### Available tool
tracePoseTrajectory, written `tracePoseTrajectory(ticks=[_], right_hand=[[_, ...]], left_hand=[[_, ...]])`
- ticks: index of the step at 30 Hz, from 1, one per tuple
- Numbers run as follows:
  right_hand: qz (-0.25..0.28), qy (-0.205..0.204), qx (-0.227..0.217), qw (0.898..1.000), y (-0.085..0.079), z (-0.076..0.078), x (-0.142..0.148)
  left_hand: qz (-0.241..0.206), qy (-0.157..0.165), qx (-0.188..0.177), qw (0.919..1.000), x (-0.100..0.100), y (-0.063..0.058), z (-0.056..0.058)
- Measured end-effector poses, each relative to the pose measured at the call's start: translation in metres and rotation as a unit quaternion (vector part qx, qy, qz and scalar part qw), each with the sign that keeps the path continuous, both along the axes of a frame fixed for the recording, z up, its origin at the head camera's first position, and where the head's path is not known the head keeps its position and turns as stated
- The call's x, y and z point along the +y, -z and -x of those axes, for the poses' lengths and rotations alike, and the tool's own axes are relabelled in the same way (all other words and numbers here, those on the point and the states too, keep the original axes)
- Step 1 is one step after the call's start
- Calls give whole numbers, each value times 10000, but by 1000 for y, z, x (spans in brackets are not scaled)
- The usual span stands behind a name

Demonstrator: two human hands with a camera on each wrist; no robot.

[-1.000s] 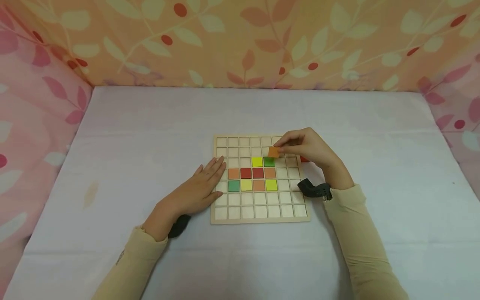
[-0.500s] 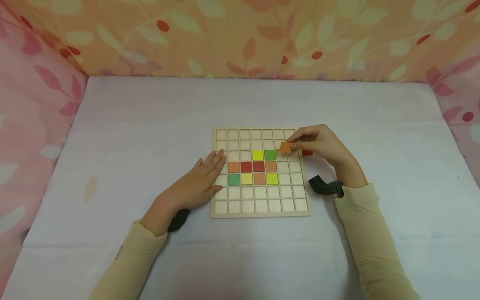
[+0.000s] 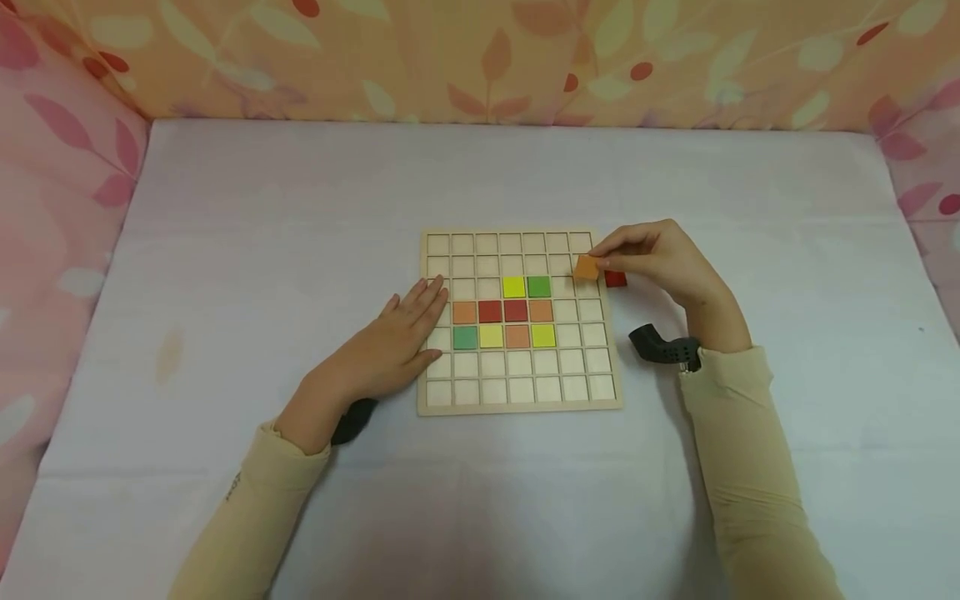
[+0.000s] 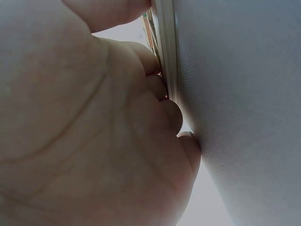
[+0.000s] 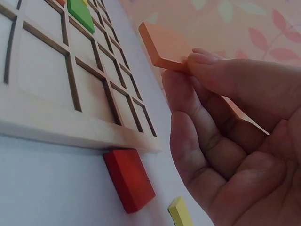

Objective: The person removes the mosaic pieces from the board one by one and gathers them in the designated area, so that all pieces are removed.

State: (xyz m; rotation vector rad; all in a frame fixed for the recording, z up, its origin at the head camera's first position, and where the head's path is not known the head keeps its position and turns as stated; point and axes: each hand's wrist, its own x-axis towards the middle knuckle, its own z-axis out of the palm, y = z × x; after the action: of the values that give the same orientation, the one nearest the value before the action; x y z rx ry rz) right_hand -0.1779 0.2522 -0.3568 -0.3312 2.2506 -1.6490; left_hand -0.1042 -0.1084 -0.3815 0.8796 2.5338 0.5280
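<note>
A wooden grid board (image 3: pixel 521 398) lies on the white cloth, with several coloured square tiles set in its middle cells, among them a green tile (image 3: pixel 538 287) and a yellow tile (image 3: pixel 513 287). My right hand (image 3: pixel 660 260) pinches an orange tile (image 3: pixel 587 267) between thumb and fingers, held up over the board's right side. In the right wrist view that tile (image 5: pixel 167 47) is tilted, above the cells. Flat along the board's left edge, my left hand (image 3: pixel 386 348) rests with its fingers straight and fingertips on the frame. Its palm (image 4: pixel 94 122) fills most of the left wrist view.
A red tile (image 5: pixel 130 180) lies on the cloth by the board's right edge, with a yellow piece (image 5: pixel 180 212) near it under the right hand. Black wrist devices (image 3: pixel 663 346) sit at both wrists. Floral cloth walls (image 3: pixel 420 62) enclose the table.
My right hand has moved rightward with the orange tile, from over the green tile to the board's right edge. More of the red tile shows. The left hand stays put while the head view shifts.
</note>
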Motion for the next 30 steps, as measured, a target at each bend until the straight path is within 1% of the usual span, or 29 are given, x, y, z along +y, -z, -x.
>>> tracePoseTrajectory(ticks=[8, 16, 22, 30], right_hand=[[22, 197, 41, 9998, -2, 0, 8], [-121, 319, 72, 9994, 0, -1, 16], [-34, 411, 54, 9991, 2, -1, 21], [146, 430, 103, 9989, 2, -1, 27]], left_hand=[[10, -44, -27, 10000, 1, -3, 1], [53, -83, -55, 9999, 2, -2, -1], [68, -102, -57, 9999, 2, -2, -2], [51, -95, -41, 9999, 2, -2, -2]])
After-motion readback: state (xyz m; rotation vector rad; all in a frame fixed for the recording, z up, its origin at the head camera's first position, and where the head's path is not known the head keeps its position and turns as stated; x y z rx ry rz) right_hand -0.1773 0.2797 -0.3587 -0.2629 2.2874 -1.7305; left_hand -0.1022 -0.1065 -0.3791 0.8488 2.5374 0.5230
